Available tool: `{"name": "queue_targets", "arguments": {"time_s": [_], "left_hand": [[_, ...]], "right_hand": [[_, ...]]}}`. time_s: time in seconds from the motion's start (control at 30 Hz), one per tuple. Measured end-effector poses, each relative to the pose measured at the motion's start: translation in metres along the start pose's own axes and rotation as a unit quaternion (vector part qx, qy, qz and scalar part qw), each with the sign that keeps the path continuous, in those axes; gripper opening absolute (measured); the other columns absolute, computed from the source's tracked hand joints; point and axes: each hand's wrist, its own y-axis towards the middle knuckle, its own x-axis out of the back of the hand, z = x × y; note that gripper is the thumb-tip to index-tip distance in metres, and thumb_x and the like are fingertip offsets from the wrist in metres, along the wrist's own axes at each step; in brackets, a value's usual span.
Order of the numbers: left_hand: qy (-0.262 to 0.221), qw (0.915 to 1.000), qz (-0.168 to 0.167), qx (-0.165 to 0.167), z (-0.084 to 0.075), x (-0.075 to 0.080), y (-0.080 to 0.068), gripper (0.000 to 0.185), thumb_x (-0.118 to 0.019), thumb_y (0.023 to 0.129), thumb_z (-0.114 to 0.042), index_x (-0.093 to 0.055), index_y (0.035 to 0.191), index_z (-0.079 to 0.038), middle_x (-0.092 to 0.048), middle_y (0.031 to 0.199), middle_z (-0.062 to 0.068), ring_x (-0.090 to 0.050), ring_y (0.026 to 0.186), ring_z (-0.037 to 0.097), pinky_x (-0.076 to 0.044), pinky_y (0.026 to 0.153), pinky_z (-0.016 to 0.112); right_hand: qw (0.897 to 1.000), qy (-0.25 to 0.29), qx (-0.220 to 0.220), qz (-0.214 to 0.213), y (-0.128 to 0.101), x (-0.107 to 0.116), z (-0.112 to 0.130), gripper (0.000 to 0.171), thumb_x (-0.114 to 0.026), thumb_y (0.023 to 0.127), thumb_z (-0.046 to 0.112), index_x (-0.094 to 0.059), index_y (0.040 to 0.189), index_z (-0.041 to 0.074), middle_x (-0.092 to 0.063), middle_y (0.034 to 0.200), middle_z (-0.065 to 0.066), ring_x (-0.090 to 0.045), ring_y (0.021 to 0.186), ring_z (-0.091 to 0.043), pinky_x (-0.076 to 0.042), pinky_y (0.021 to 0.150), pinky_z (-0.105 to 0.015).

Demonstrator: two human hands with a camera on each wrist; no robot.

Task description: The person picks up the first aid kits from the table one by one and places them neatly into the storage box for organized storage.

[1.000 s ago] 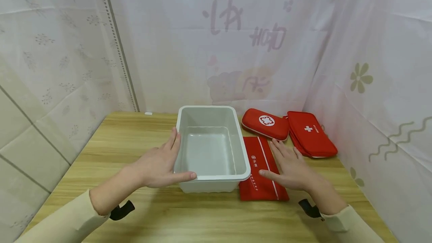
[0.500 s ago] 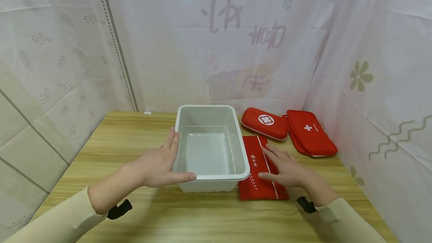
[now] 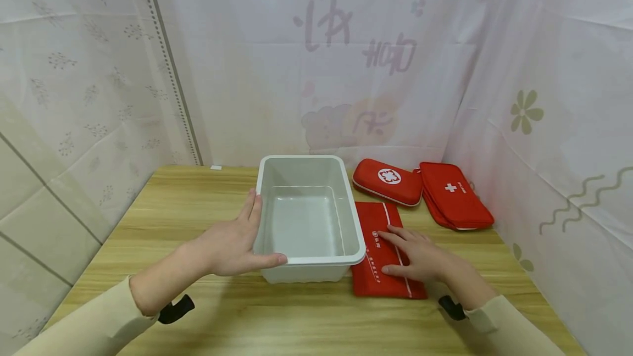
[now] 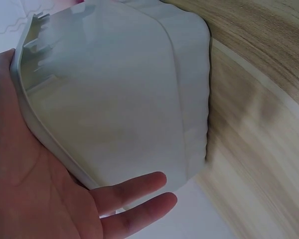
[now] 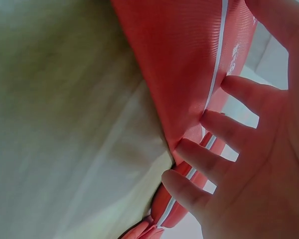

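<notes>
An off-white plastic tub [image 3: 306, 224] stands on the table, its inside bare. My left hand [image 3: 232, 243] rests at its near left corner, fingers straight along the left side and thumb across the front rim. In the left wrist view two extended fingers [image 4: 134, 186] lie by the tub's outer wall. Right of the tub is a flat red pouch [image 3: 368, 265] with a white stripe and white print. My right hand [image 3: 420, 254] has its spread fingertips on the pouch; the right wrist view shows these fingers [image 5: 222, 129] extended along its surface.
Behind the pouch lies a red hard-shell case [image 3: 373, 172] with a white round emblem. Beside it, at the far right, sits a red first-aid bag [image 3: 457, 196] with a white cross. Printed curtains [image 3: 247, 98] enclose the wooden table [image 3: 173, 196] at the back and sides.
My right hand has come back from near the hard-shell case and down onto the red pouch, which has shifted slightly to the right and nearer. My left hand and the tub have stayed in place.
</notes>
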Motion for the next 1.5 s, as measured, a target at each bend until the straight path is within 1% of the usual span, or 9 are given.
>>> {"name": "queue_targets", "arguments": {"time_s": [0.27, 0.4, 0.6, 0.93, 1.17, 1.27, 1.37, 1.43, 1.5], "left_hand": [[-0.010, 0.9999, -0.006, -0.005, 0.001, -0.002, 0.001, 0.143, -0.063, 0.090, -0.087, 0.003, 0.172, 0.008, 0.011, 0.181, 0.031, -0.076, 0.092, 0.034, -0.064, 0.079, 0.049], [-0.015, 0.9998, -0.010, -0.010, 0.001, -0.003, 0.001, 0.142, -0.064, 0.090, -0.086, 0.004, 0.172, 0.009, 0.010, 0.181, 0.032, -0.076, 0.095, 0.035, -0.065, 0.083, 0.051], [-0.018, 0.9998, -0.002, -0.004, 0.001, -0.004, 0.001, 0.144, -0.063, 0.089, -0.088, 0.006, 0.173, 0.006, 0.013, 0.182, 0.027, -0.075, 0.092, 0.030, -0.064, 0.085, 0.049], [-0.023, 0.9997, 0.001, -0.001, 0.001, -0.005, 0.000, 0.144, -0.063, 0.089, -0.089, 0.008, 0.173, 0.005, 0.015, 0.182, 0.025, -0.075, 0.091, 0.028, -0.064, 0.086, 0.049], [-0.022, 0.9998, 0.000, -0.004, 0.002, -0.005, 0.000, 0.143, -0.062, 0.090, -0.088, 0.007, 0.173, 0.006, 0.016, 0.182, 0.026, -0.074, 0.085, 0.024, -0.063, 0.080, 0.044], [-0.021, 0.9997, -0.003, -0.008, 0.002, -0.004, 0.001, 0.142, -0.063, 0.091, -0.087, 0.007, 0.172, 0.006, 0.015, 0.182, 0.027, -0.073, 0.085, 0.025, -0.063, 0.079, 0.044], [-0.023, 0.9997, -0.004, -0.007, 0.002, -0.003, 0.000, 0.142, -0.063, 0.091, -0.086, 0.008, 0.172, 0.007, 0.014, 0.182, 0.028, -0.074, 0.089, 0.027, -0.064, 0.082, 0.046], [-0.023, 0.9997, -0.004, -0.006, 0.002, -0.003, 0.000, 0.142, -0.063, 0.091, -0.087, 0.008, 0.172, 0.006, 0.015, 0.182, 0.027, -0.075, 0.092, 0.028, -0.064, 0.083, 0.047], [-0.021, 0.9998, -0.003, -0.005, 0.002, -0.003, 0.001, 0.143, -0.063, 0.090, -0.087, 0.007, 0.172, 0.006, 0.015, 0.182, 0.027, -0.075, 0.094, 0.029, -0.064, 0.086, 0.047]], "right_hand": [[1.000, 0.001, -0.005, -0.013, -0.012, -0.009, -0.002, 0.096, -0.079, 0.091, 0.067, -0.045, 0.168, 0.023, -0.041, 0.172, -0.021, -0.040, 0.152, -0.056, -0.031, 0.120, -0.082], [1.000, 0.001, -0.010, -0.020, -0.019, -0.012, 0.000, 0.097, -0.079, 0.090, 0.068, -0.046, 0.168, 0.022, -0.042, 0.172, -0.021, -0.041, 0.152, -0.056, -0.033, 0.119, -0.081], [1.000, -0.006, -0.010, -0.027, -0.027, -0.012, 0.001, 0.096, -0.080, 0.089, 0.068, -0.047, 0.167, 0.023, -0.043, 0.171, -0.022, -0.043, 0.150, -0.058, -0.035, 0.117, -0.081], [0.999, -0.016, -0.022, -0.021, -0.035, -0.013, 0.004, 0.097, -0.083, 0.087, 0.068, -0.049, 0.166, 0.023, -0.045, 0.168, -0.023, -0.044, 0.149, -0.058, -0.040, 0.114, -0.080], [0.999, -0.025, -0.039, -0.013, -0.037, -0.009, 0.008, 0.097, -0.081, 0.087, 0.070, -0.050, 0.165, 0.024, -0.046, 0.166, -0.024, -0.047, 0.146, -0.056, -0.048, 0.108, -0.078], [0.999, -0.016, -0.045, -0.022, -0.032, 0.000, 0.006, 0.092, -0.079, 0.091, 0.068, -0.052, 0.163, 0.018, -0.048, 0.162, -0.028, -0.056, 0.139, -0.054, -0.053, 0.104, -0.075], [0.998, 0.010, -0.055, -0.039, -0.022, 0.013, -0.003, 0.085, -0.077, 0.098, 0.057, -0.050, 0.162, 0.008, -0.049, 0.153, -0.034, -0.066, 0.122, -0.047, -0.057, 0.099, -0.069], [0.996, 0.031, -0.066, -0.049, -0.015, 0.021, -0.010, 0.081, -0.076, 0.101, 0.049, -0.048, 0.161, 0.002, -0.050, 0.145, -0.037, -0.068, 0.113, -0.043, -0.059, 0.095, -0.067], [0.994, 0.052, -0.074, -0.053, -0.007, 0.028, -0.017, 0.079, -0.076, 0.103, 0.043, -0.045, 0.160, -0.002, -0.052, 0.140, -0.039, -0.065, 0.112, -0.043, -0.058, 0.095, -0.066]]}}
